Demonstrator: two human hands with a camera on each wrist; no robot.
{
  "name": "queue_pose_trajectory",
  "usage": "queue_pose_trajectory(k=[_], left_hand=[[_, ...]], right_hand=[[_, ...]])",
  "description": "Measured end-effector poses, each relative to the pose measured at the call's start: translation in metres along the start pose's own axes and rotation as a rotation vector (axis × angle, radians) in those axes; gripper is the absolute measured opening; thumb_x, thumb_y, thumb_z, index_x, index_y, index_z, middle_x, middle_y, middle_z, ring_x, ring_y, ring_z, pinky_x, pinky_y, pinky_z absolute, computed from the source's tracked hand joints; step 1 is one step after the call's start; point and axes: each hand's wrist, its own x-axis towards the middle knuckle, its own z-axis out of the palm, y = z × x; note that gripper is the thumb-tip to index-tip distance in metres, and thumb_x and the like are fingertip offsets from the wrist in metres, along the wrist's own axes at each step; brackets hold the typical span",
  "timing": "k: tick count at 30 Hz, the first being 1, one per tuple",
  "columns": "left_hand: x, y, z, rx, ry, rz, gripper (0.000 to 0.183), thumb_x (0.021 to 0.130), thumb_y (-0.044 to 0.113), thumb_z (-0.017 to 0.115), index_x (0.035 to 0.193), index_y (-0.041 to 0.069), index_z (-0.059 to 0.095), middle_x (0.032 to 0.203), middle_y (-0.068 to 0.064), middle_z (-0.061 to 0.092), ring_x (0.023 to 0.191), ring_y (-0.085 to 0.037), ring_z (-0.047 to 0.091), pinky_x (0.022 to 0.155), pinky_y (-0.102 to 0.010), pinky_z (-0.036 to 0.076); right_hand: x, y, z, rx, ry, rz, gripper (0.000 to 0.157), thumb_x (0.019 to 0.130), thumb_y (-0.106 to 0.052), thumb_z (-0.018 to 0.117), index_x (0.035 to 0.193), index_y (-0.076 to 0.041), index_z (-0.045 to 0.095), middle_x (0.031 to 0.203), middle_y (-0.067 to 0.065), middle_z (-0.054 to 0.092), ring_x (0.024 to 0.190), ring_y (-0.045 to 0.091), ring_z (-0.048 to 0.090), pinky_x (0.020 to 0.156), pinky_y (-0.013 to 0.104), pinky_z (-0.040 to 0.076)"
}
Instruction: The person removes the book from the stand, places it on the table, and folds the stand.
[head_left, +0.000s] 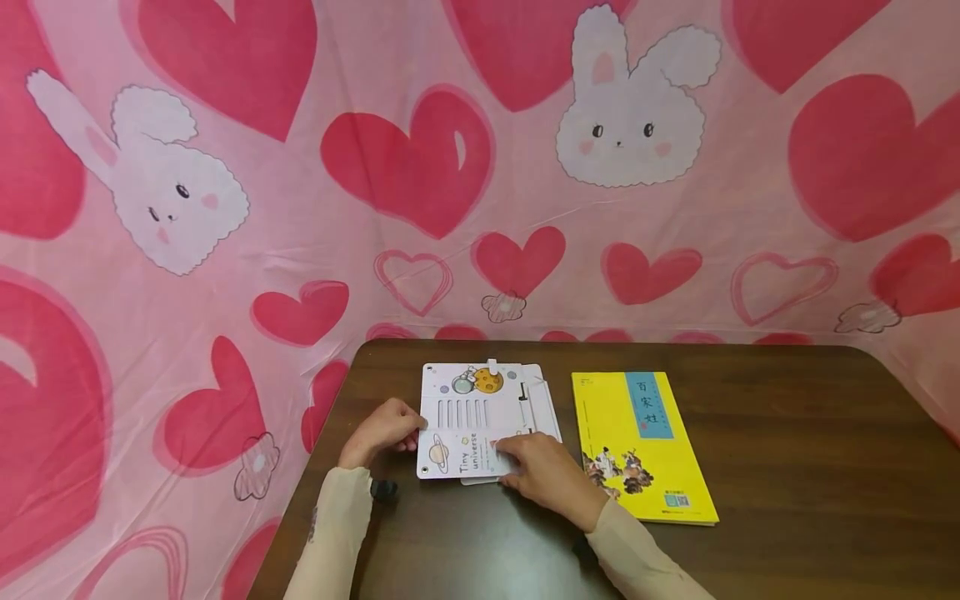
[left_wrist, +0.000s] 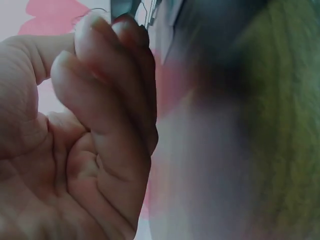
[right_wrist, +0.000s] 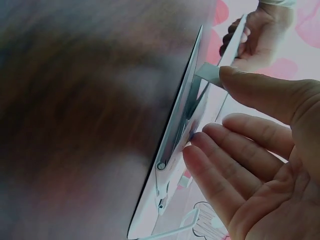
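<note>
A white folding book stand (head_left: 457, 417), printed with planets and the words "Tiny universe", lies on the table in the head view. At its left edge my left hand (head_left: 392, 429) pinches the panel between thumb and curled fingers; the left wrist view shows the curled fingers (left_wrist: 107, 100) close up. My right hand (head_left: 551, 471) is over its lower right part. From the right wrist, the thumb touches a small pale tab (right_wrist: 209, 74), while the other fingers (right_wrist: 240, 160) reach nearly straight to the panel. One panel stands tilted up from the base (right_wrist: 167, 145).
A yellow book (head_left: 637, 458) with a blue title label lies right of the stand. The dark wooden table (head_left: 802, 450) extends further right. A pink cloth (head_left: 525, 192) with hearts and rabbits hangs behind and to the left.
</note>
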Motion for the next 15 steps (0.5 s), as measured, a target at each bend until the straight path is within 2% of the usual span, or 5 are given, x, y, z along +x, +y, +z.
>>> queue_pose_trajectory(k=[11,15], left_hand=[[0.005,-0.011,0.003,0.010,-0.082,-0.025,0.030,0.096,0.013,0.063,0.068,0.005,0.069,0.056,0.001,0.057,0.050,-0.009,0.052,0.049,-0.018,0.046],[0.005,-0.013,0.001,0.011,-0.107,-0.003,0.031,0.097,0.015,0.064,0.068,0.004,0.069,0.057,0.001,0.057,0.050,-0.009,0.052,0.050,-0.018,0.047]], right_hand=[[0.001,0.000,0.002,-0.003,-0.045,0.022,0.048,0.084,-0.026,0.088,0.127,-0.012,0.076,0.121,0.005,0.079,0.094,0.018,0.067,0.096,0.043,0.059],[0.001,0.000,0.002,-0.004,-0.050,0.026,0.048,0.084,-0.026,0.088,0.128,-0.012,0.075,0.122,0.005,0.078,0.094,0.018,0.066,0.096,0.042,0.059]])
